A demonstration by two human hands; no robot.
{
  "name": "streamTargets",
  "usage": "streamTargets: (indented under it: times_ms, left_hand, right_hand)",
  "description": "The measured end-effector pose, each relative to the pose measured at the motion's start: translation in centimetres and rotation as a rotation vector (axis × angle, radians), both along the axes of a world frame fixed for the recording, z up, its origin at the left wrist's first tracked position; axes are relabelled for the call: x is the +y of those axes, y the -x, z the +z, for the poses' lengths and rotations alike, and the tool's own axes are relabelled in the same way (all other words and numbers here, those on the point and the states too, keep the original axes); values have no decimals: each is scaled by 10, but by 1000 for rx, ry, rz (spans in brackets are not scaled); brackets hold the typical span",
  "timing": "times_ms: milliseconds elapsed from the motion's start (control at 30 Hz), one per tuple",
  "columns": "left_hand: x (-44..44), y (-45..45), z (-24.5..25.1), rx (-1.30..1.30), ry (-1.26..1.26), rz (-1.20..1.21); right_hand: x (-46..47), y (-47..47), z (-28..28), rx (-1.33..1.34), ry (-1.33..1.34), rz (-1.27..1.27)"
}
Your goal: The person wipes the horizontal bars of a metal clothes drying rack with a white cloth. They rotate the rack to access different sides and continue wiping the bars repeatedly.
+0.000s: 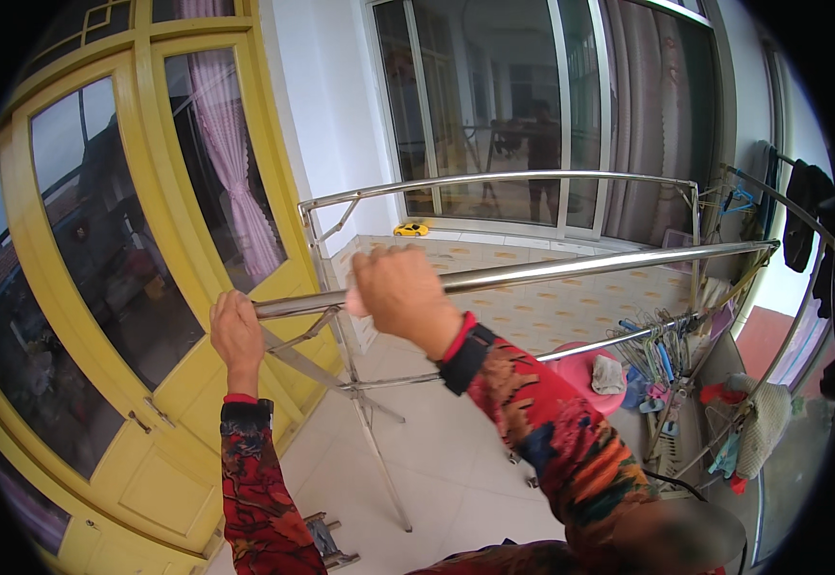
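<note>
A folding metal clothes-drying rack (554, 273) stands in front of me, with a near top rail, a far top rail and crossed legs. My left hand (236, 334) is closed around the left end of the near rail. Farther right on the same rail, my right hand (403, 291) is closed, and a bit of pink material (355, 302) shows at its left edge; whether it is a cloth is hidden by the fingers. A hinged brace (310, 330) joins the rail to the leg just right of my left hand.
Yellow glazed doors (173, 402) stand close on the left. A yellow toy car (411, 229) sits by the sliding window. At right are a pink stool (583, 374) with a grey cloth (608, 376), bunched clothes hangers (651, 345) and hung laundry (762, 431). A small wooden-framed item (331, 543) lies low down.
</note>
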State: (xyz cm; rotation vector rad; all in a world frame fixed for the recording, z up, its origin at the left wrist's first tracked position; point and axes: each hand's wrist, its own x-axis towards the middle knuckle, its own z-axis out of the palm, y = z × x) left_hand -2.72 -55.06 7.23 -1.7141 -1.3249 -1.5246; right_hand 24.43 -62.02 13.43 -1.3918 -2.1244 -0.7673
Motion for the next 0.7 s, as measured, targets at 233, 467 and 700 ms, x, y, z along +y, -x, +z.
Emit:
streamTargets:
  times_ms: [233,467,700]
  left_hand:
    - [3,5,-2,12,21,6]
    - [10,14,-6,6,45,-40]
    - [17,25,-7,-44,84,-238]
  right_hand:
    - [-34,-134,-5,6,-82,-52]
    - [-62,-272,-8,0,-196,-66]
    - [-96,-405,-7,-10,-232,-92]
